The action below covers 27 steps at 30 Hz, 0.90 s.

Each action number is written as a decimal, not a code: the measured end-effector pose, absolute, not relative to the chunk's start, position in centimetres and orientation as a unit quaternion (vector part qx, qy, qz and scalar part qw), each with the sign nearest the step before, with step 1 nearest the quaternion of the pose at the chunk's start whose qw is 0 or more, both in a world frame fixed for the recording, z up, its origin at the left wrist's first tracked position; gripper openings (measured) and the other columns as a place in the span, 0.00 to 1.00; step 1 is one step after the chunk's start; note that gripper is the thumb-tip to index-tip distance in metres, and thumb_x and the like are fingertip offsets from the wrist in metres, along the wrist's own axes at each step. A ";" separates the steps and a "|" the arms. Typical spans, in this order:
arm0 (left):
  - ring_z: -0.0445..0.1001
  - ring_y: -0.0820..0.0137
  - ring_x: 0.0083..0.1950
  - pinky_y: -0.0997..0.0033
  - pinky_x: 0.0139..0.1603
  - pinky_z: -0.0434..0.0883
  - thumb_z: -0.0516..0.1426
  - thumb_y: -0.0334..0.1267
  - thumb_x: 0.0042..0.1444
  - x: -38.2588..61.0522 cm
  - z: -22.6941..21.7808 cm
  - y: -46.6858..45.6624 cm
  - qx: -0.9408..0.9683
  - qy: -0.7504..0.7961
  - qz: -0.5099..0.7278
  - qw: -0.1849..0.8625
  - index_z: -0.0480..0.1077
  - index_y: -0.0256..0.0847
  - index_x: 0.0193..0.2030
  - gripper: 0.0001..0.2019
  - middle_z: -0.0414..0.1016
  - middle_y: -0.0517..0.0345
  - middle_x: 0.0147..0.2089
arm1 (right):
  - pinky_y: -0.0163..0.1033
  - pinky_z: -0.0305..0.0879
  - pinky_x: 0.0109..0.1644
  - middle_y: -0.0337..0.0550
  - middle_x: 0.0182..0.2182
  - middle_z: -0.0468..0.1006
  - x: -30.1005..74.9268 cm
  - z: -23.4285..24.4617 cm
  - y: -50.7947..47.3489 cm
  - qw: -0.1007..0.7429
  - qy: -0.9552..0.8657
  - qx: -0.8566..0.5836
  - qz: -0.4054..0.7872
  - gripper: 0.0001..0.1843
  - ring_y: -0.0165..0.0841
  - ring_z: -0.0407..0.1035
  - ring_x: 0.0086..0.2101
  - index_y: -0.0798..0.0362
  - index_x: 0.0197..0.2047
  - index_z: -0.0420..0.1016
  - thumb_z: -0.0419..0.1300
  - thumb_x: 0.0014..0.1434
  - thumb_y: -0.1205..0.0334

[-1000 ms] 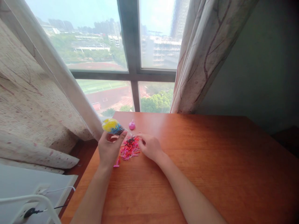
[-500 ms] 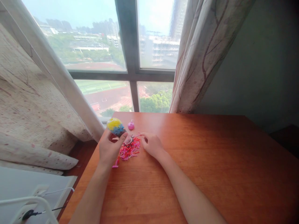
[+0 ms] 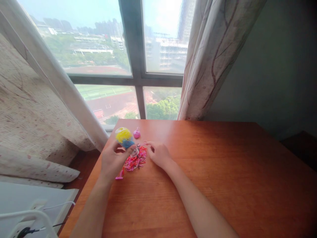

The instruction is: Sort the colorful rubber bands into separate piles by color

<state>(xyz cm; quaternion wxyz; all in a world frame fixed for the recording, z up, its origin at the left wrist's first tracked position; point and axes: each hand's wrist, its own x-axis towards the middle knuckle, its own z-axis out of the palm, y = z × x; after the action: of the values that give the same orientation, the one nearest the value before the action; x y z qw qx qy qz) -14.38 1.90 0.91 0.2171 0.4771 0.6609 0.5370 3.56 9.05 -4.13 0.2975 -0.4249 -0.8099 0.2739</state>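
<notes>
Head: left hand holds clear container near broad tabletop's left edge.

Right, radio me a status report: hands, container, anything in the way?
Left hand gripping tilted clear container. Right hand beside colourful pile. No obstruction visible.

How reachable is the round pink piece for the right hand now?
Probably yes: the right hand is nearby, and the container in the left hand is left of the round pink piece, leaving its right side open.
</notes>
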 end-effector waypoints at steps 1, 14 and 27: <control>0.77 0.66 0.32 0.69 0.36 0.72 0.70 0.46 0.39 -14.3 1.0 1.9 0.475 0.653 0.547 0.223 0.77 0.40 0.37 0.18 0.80 0.56 0.34 | 0.34 0.68 0.47 0.39 0.46 0.81 3.5 -4.1 9.1 0.298 -0.810 -0.425 0.274 0.16 0.33 0.76 0.42 0.46 0.50 0.78 0.57 0.61 0.67; 0.77 0.64 0.35 0.66 0.40 0.74 0.70 0.41 0.37 -14.2 0.7 1.8 0.485 0.641 0.552 0.221 0.77 0.41 0.36 0.17 0.80 0.56 0.35 | 0.35 0.69 0.48 0.38 0.48 0.81 3.5 -4.3 9.0 0.299 -0.810 -0.424 0.274 0.17 0.33 0.76 0.43 0.46 0.50 0.79 0.56 0.61 0.67; 0.78 0.63 0.34 0.66 0.37 0.74 0.71 0.44 0.36 -12.6 0.9 2.1 0.425 0.614 0.589 0.308 0.76 0.40 0.37 0.20 0.81 0.55 0.35 | 0.35 0.68 0.48 0.40 0.46 0.82 3.4 -4.4 8.9 0.333 -0.786 -0.412 0.318 0.16 0.33 0.76 0.42 0.46 0.48 0.80 0.58 0.59 0.68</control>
<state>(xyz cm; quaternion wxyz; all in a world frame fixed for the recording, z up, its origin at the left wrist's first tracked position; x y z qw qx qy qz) -12.64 2.09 0.93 0.3077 0.4253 0.6142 0.5892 3.42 8.93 -4.35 0.3332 -0.4123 -0.7862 0.3175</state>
